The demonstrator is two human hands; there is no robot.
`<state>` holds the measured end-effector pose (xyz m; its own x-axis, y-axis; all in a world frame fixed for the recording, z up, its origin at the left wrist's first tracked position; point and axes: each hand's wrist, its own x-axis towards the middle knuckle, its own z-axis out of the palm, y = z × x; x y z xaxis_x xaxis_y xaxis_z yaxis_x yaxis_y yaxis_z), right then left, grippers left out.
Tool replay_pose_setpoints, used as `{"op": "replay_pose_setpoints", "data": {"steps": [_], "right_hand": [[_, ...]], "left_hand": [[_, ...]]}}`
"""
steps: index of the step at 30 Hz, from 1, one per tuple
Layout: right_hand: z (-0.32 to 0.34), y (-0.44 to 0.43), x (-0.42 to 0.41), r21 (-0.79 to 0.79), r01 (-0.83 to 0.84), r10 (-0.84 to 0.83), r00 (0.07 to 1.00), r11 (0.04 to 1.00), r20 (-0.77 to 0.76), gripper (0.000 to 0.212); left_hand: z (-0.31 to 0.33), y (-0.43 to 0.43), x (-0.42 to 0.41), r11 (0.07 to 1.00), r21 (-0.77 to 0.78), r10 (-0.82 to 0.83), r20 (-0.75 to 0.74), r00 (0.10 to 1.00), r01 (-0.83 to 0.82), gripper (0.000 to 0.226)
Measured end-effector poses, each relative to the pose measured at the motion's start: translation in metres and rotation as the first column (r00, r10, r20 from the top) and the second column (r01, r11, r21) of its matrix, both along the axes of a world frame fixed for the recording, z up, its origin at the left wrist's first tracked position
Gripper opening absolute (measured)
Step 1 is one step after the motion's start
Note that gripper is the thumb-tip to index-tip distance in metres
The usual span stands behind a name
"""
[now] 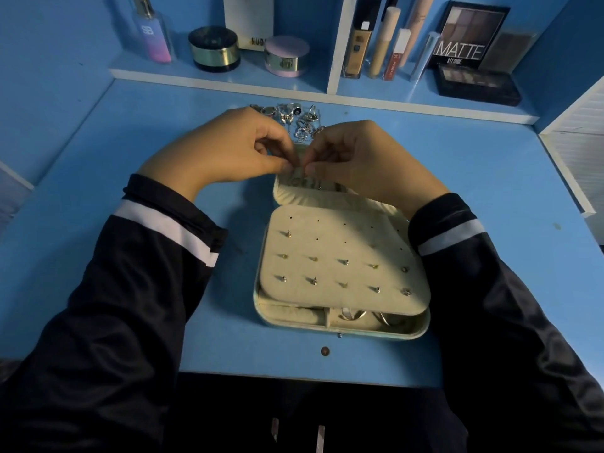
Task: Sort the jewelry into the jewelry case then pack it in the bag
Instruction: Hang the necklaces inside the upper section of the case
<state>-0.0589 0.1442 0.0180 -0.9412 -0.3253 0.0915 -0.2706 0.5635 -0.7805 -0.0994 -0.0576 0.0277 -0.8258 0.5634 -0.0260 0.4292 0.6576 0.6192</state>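
We note left hand point(228, 148) and right hand point(356, 158) pinching one small piece point(298, 167) above the cream velvety jewelry case point(330, 246); palette point(464, 34) marked "MATTE".

We are looking at a plain blue desk point(474, 178). On it we are seeing a cream-lined rectangular jewelry case with a pale mint shell point(261, 317), its cream earring panel point(343, 243) dotted with rows of dark holes and gold studs, a silver jewelry heap point(294, 119), and black sleeves banded white point(163, 230).

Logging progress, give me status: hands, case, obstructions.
Left hand and right hand pinch a small piece together. Jewelry case open, studs on panel. Loose jewelry lies beyond.
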Motion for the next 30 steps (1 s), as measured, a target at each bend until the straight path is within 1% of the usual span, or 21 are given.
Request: {"op": "replay_pose_setpoints", "data": {"steps": [2, 4, 6, 8, 10, 14, 16, 19, 22, 25, 30], "right_hand": [[0.001, 0.001, 0.001, 0.081, -0.025, 0.026, 1.0, 0.996, -0.004, 0.006], [0.003, 0.003, 0.003, 0.122, -0.033, 0.035, 0.999, 0.992, -0.016, 0.008], [0.004, 0.005, 0.003, 0.139, -0.018, 0.024, 0.999, 0.99, -0.045, 0.008], [0.004, 0.005, 0.002, 0.195, 0.014, 0.002, 0.997, 0.981, -0.082, 0.009], [0.003, 0.004, 0.002, 0.251, 0.035, -0.008, 0.994, 0.967, -0.109, 0.008], [0.0, 0.0, 0.001, 0.323, 0.05, -0.005, 0.99, 0.945, -0.138, 0.009], [-0.001, -0.001, 0.001, 0.338, 0.035, 0.014, 0.99, 0.94, -0.14, 0.009], [-0.001, -0.003, 0.002, 0.349, 0.003, 0.041, 0.992, 0.937, -0.118, 0.01], [0.001, -0.002, 0.003, 0.358, -0.041, 0.071, 0.995, 0.933, -0.071, 0.011], [0.002, 0.001, 0.003, 0.351, -0.047, 0.061, 0.998, 0.935, -0.029, 0.012], [0.002, 0.0, 0.002, 0.355, -0.024, 0.041, 0.998, 0.935, -0.04, 0.011]], "left_hand": [[-0.001, 0.001, 0.001, 1.0, -0.019, 0.004, -0.019, 1.0, -0.004, 0.023], [-0.001, 0.003, 0.004, 0.999, -0.04, -0.005, -0.053, 0.999, 0.003, 0.02], [0.0, 0.005, 0.006, 0.997, -0.074, -0.01, -0.098, 0.995, 0.002, 0.016], [0.002, 0.006, 0.007, 0.996, -0.091, -0.006, -0.128, 0.992, -0.006, 0.013], [0.004, 0.006, 0.009, 0.996, -0.088, -0.009, -0.135, 0.991, -0.003, 0.015], [0.006, 0.008, 0.012, 0.988, -0.152, -0.028, -0.141, 0.99, 0.006, 0.017], [0.006, 0.008, 0.013, 0.986, -0.168, -0.024, -0.124, 0.992, 0.003, 0.013], [0.006, 0.01, 0.014, 0.986, -0.167, -0.023, -0.089, 0.996, 0.008, 0.013], [0.007, 0.009, 0.014, 0.986, -0.165, -0.035, -0.044, 0.998, 0.027, 0.016], [0.007, 0.006, 0.011, 0.991, -0.132, -0.027, -0.004, 1.0, 0.026, 0.021], [0.006, 0.006, 0.012, 0.99, -0.139, -0.007, -0.023, 1.0, 0.004, 0.007]]}}
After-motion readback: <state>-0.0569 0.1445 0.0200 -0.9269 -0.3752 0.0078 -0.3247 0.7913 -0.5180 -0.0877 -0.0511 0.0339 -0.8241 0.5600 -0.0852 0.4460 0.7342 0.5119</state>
